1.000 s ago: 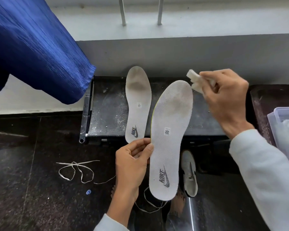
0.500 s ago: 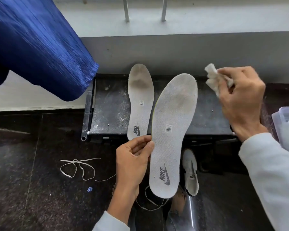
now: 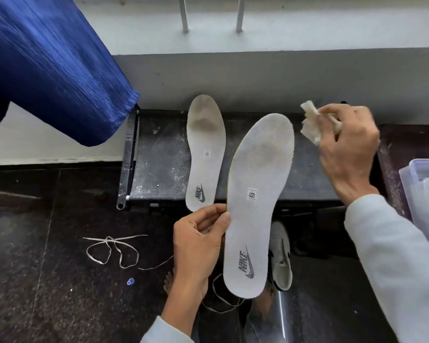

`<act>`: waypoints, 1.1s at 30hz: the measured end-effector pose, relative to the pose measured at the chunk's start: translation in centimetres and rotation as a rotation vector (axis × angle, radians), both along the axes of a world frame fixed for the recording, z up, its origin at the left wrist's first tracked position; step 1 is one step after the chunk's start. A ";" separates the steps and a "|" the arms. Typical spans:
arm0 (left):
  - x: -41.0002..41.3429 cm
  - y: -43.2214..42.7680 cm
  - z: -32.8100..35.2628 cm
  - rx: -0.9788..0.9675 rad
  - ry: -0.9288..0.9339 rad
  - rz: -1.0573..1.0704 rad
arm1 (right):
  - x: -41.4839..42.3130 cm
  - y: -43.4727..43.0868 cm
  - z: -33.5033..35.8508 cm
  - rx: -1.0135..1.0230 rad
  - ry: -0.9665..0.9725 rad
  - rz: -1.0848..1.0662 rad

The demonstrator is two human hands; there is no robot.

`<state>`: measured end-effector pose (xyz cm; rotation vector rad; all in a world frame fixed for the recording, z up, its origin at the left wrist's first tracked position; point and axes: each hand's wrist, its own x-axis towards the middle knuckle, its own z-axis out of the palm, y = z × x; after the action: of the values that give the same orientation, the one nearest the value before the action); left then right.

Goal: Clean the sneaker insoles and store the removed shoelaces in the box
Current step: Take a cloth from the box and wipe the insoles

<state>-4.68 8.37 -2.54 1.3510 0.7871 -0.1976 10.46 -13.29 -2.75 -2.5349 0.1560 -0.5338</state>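
Note:
My left hand pinches the left edge of a grey insole, holding it up in front of me with its toe end pointing away. A dark smudge marks the toe area. My right hand grips a crumpled white wipe just right of the insole's toe, not touching it. A second insole lies flat on the dark speckled bench. One white shoelace lies looped on the floor to the left. Another lace trails below the held insole.
A clear plastic box sits at the right edge. A white sneaker stands on the floor behind the held insole. A blue curtain hangs at upper left. A small blue cap lies on the dark floor. My bare foot shows below.
My right hand with the wipe lifted off the insole's toe and moved to the right, then drifted back a little toward it. The left hand keeps holding the insole.

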 end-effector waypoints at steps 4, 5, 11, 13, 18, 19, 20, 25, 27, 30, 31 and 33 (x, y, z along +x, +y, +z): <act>-0.2 0.0 -0.3 0.003 -0.001 0.011 | -2.2 0.2 0.6 0.225 0.051 0.063; -0.2 0.0 -0.4 0.002 0.000 0.014 | -2.8 0.4 0.6 0.315 0.090 0.067; -0.5 0.0 -0.8 0.005 0.018 0.023 | -5.6 2.0 1.2 0.780 0.229 0.054; -0.6 0.0 -0.9 0.010 0.018 0.019 | -6.0 2.9 1.0 0.725 0.212 0.152; -0.7 -0.2 -0.6 -0.003 0.013 0.017 | -5.2 4.4 -0.2 0.133 0.096 0.686; -0.8 -0.2 -0.6 -0.005 0.010 0.019 | -4.3 4.1 -0.9 0.053 0.120 0.715; -0.8 -0.2 -0.5 -0.007 0.007 0.021 | -3.2 3.5 -1.3 0.043 0.178 0.641; -1.3 0.1 -0.5 -0.028 0.000 0.040 | 0.8 0.2 0.0 0.020 0.032 0.157; -1.4 0.1 -0.6 -0.027 0.002 0.036 | 0.2 0.9 1.9 0.028 -0.114 0.150; -1.6 -0.1 -0.7 -0.032 0.011 0.035 | -3.1 3.9 4.1 0.031 -0.333 0.261; -1.6 -0.2 -0.6 -0.037 0.014 0.033 | -4.5 4.7 4.4 0.040 -0.343 0.365; -1.6 -0.2 -0.5 -0.036 0.012 0.024 | -6.2 5.2 3.5 -0.041 -0.247 0.641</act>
<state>-6.30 8.16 -3.06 1.3071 0.8054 -0.2002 4.22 -8.10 0.74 -2.3445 -0.7361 -0.5734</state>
